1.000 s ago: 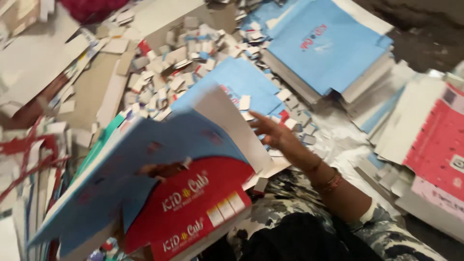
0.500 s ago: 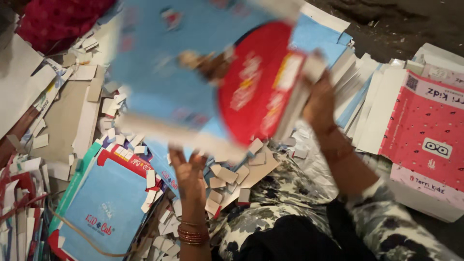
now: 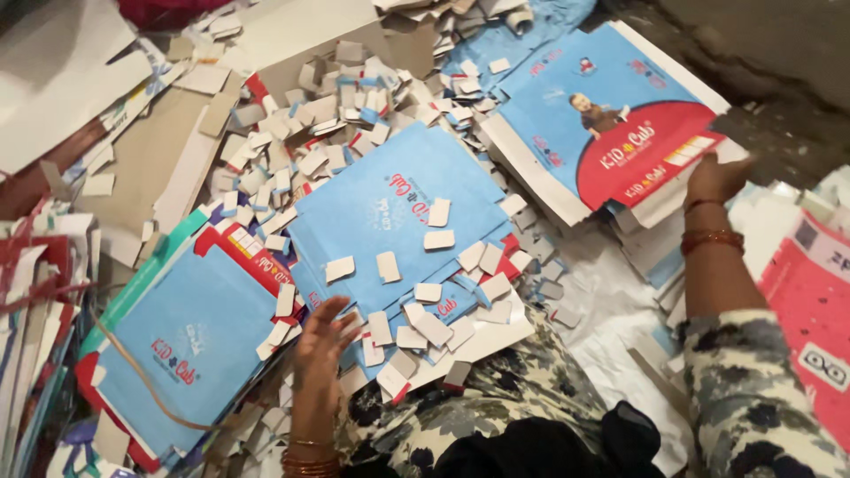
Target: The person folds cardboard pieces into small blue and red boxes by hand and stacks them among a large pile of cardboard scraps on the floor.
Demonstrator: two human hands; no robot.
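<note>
My right hand rests on the near right edge of a blue and red printed cardboard sheet, which lies on top of a stack of like sheets at the upper right. My left hand, fingers spread, touches the near edge of a blue cardboard sheet in front of me. Small cut card scraps litter that sheet. Another blue sheet with a red border lies at the lower left, beside my left hand.
A heap of card offcuts lies beyond the middle sheet. Plain brown boards lie at the upper left. Pink printed cartons sit at the right edge. Bundled sheets with red strapping stand at the far left.
The blue and red sheet was lifted from my lap, swung overhead to the right, and now lies flat on the stack. My left hand has come down onto the middle blue sheet.
</note>
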